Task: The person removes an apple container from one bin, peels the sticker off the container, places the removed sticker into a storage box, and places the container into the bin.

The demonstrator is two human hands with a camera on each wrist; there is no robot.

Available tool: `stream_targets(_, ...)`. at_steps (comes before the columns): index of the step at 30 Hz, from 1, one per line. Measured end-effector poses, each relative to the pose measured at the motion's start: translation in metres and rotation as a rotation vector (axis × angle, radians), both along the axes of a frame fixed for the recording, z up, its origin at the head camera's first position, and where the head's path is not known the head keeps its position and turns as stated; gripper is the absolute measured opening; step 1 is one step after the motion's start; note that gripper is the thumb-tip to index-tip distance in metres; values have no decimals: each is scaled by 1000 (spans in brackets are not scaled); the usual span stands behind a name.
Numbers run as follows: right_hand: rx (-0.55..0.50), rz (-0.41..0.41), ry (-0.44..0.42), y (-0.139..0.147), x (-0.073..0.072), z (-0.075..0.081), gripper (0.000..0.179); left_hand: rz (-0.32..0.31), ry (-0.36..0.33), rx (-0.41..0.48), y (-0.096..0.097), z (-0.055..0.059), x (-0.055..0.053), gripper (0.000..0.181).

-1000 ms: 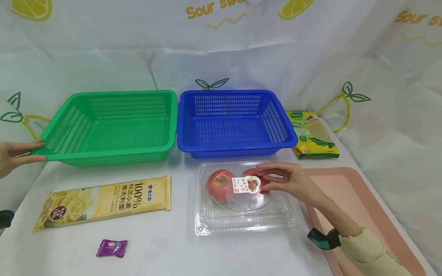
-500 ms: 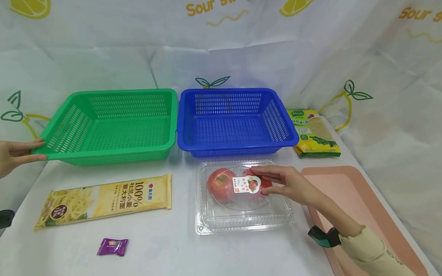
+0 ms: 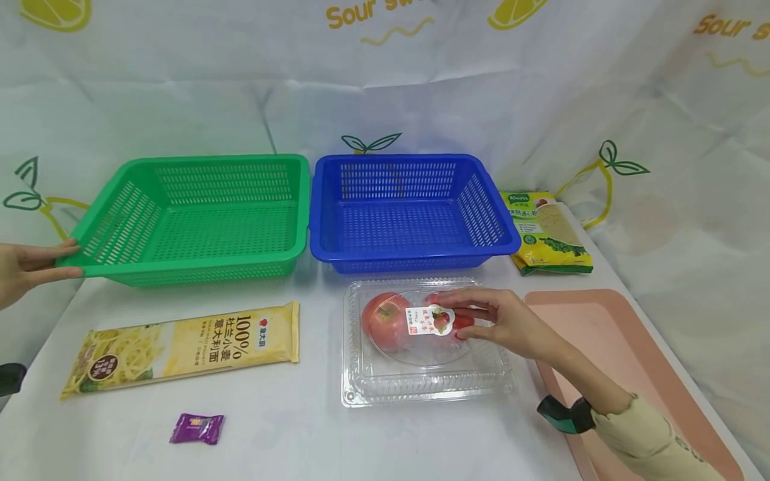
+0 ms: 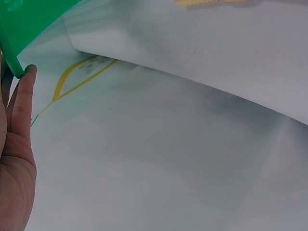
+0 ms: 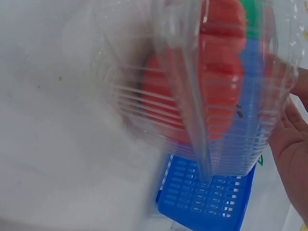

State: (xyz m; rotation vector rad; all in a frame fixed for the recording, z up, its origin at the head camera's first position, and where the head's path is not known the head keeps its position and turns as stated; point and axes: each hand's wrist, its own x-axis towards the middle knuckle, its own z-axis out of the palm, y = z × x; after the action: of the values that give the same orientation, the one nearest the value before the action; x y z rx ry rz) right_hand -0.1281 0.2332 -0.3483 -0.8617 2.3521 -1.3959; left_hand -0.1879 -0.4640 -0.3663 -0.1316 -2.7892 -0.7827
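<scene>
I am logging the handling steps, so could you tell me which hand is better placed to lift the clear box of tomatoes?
The right hand: it rests on the tomato box, while the left hand touches the green basket.

left hand (image 3: 24,267) cropped, second tomato (image 3: 448,314) half-hidden

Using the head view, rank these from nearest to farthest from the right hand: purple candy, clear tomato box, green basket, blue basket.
1. clear tomato box, under the right hand.
2. blue basket, just behind.
3. green basket, far left.
4. purple candy, front left; close call with the green basket.

Staged tabletop, lemon-print backdrop (image 3: 385,60)
</scene>
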Motion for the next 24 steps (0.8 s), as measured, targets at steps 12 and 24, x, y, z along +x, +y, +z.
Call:
stream_targets(12, 17, -30, 115, -9, 2, 5, 39, 11, -14, -69, -4, -3, -4, 50)
stream_targets(24, 185, -137, 75, -8, 5, 11, 24, 6, -27, -89, -1, 0, -2, 50)
